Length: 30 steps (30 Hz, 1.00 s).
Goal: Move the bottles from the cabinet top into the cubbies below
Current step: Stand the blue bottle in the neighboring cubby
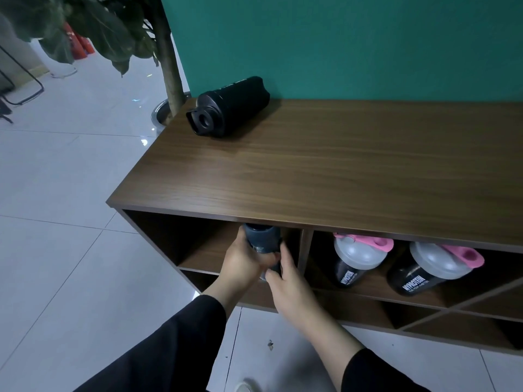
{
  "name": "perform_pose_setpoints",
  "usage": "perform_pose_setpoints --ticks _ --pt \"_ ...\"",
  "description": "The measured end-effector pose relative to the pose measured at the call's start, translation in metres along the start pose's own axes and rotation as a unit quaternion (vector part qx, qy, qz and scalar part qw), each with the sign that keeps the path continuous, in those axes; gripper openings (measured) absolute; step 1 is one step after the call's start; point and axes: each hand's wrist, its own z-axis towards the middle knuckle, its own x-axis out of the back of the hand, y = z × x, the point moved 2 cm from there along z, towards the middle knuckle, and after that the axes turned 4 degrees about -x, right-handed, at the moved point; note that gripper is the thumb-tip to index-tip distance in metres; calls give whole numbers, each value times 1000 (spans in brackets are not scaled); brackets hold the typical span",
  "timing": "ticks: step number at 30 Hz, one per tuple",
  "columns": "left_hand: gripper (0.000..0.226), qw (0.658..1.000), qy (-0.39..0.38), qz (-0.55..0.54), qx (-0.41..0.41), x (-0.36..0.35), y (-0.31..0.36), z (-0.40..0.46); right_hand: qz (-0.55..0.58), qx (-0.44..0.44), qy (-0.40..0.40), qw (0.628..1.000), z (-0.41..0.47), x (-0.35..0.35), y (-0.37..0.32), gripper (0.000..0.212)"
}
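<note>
A dark blue bottle is at the mouth of the upper left cubby, its top hidden under the edge of the cabinet top. My left hand grips it from the left, and my right hand holds its lower right side. One black shaker bottle lies on its side at the back left of the cabinet top, cap towards me. Two black shakers with grey lids and pink caps, one on the left and one on the right, lie in the upper right cubby.
A potted plant with a thick trunk stands at the cabinet's left end against the green wall. The white tiled floor spreads to the left. Lower cubbies with slanted dividers run below.
</note>
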Motion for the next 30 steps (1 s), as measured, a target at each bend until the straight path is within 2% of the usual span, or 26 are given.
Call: perform_pose_setpoints --ticks 13,20,22,25,26,28,29,30 --pt "62 998 -41 -57 -5 -14 -21 23 -16 -22 4 1000 13 2 14 75" --pt "65 998 -63 -13 -23 -12 -24 17 -4 -10 -10 1000 10 2 12 76" --pt "72 997 -70 3 -19 -10 -23 15 -9 -8 -13 1000 9 0 14 76" --pt "99 996 -90 11 22 0 -22 9 -24 -7 -3 1000 6 0 18 74" --pt "93 993 -99 47 43 7 -20 5 -31 -9 6 999 4 0 20 73" --pt "50 983 -119 126 65 25 -11 -9 -59 -16 29 998 0 4 24 69" --pt "30 980 -127 135 66 34 -6 -18 -76 -19 36 996 -2 6 26 65" --pt "22 980 -138 129 64 40 -1 -26 -84 -15 34 996 -5 7 27 60"
